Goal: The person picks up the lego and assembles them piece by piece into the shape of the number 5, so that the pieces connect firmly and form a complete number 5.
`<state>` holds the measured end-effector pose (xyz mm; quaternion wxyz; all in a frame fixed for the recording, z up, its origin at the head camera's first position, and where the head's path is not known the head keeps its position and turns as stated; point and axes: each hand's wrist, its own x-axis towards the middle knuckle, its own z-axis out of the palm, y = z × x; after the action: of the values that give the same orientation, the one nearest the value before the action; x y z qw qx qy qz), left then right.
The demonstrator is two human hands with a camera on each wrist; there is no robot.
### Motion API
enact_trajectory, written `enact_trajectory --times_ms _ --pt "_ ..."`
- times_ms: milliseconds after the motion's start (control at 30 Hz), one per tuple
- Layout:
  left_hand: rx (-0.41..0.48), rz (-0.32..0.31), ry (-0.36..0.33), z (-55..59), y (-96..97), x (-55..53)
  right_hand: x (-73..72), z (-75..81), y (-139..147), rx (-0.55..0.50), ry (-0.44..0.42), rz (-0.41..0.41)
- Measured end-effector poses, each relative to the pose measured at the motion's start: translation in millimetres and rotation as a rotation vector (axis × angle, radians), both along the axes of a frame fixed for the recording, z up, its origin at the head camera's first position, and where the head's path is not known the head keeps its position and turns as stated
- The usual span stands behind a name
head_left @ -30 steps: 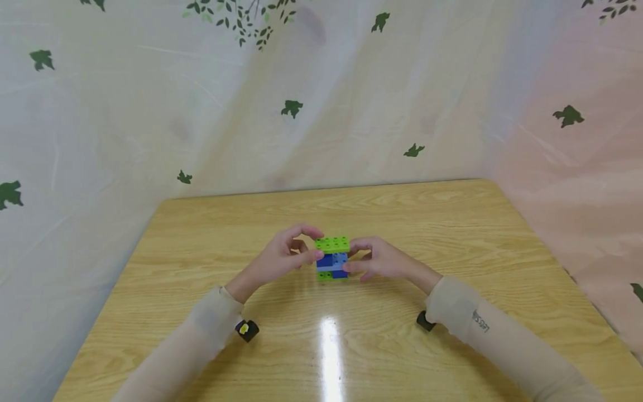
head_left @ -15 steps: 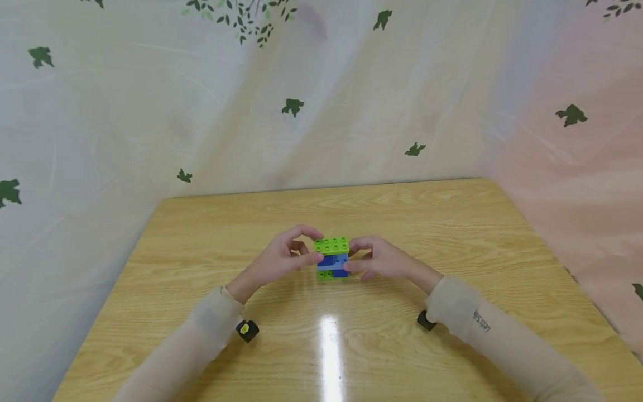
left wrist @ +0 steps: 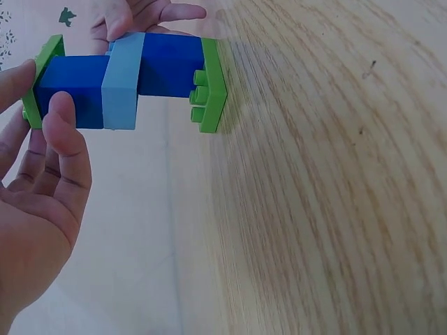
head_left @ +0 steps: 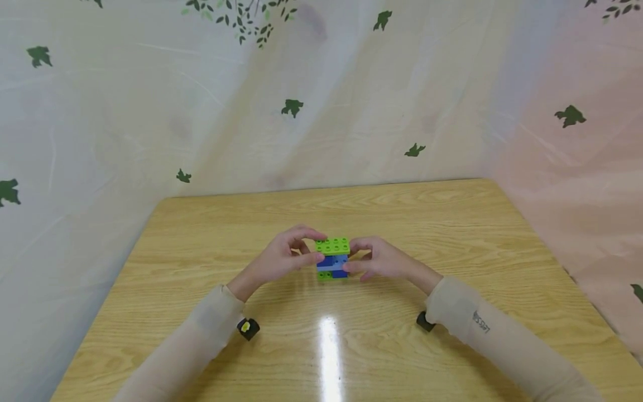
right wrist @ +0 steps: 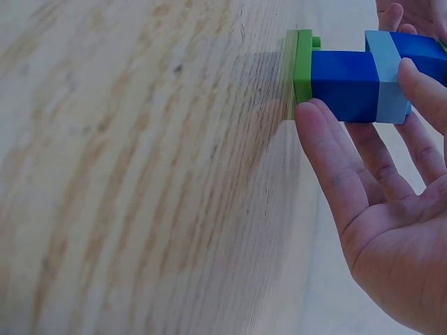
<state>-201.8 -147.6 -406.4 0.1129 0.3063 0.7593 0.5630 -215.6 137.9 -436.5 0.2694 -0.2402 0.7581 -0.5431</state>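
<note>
A small stack of toy building bricks stands upright mid-table. A lime green plate with studs forms its base, with a dark blue brick on its right half. Across the middle runs a light blue brick. A second dark blue brick sits on the left half above it. Another green plate lies on top. My left hand pinches the upper plate by its left end, its thumb by the upper dark blue brick. From the right, my right hand grips the light blue brick, one finger low by the base plate.
The wooden table extends around the stack on all sides, with a bright reflection in front. A printed fabric backdrop rises behind the table and along its sides. Small black devices are strapped at both wrists.
The top green plate sits very slightly lower over the upper dark blue brick, and my left index finger reaches a little farther over it. My right hand holds still.
</note>
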Motion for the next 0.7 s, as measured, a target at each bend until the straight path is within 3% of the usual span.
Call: enact_trajectory --times_ms 467,700 --pt "-0.018 0.082 -0.016 -0.9 5.2 -0.7 -2.6 0.1 0.0 0.007 0.003 -0.012" --pt "0.046 0.064 -0.072 -4.4 8.9 0.1 -1.8 -2.2 0.5 -0.001 -0.004 -0.015"
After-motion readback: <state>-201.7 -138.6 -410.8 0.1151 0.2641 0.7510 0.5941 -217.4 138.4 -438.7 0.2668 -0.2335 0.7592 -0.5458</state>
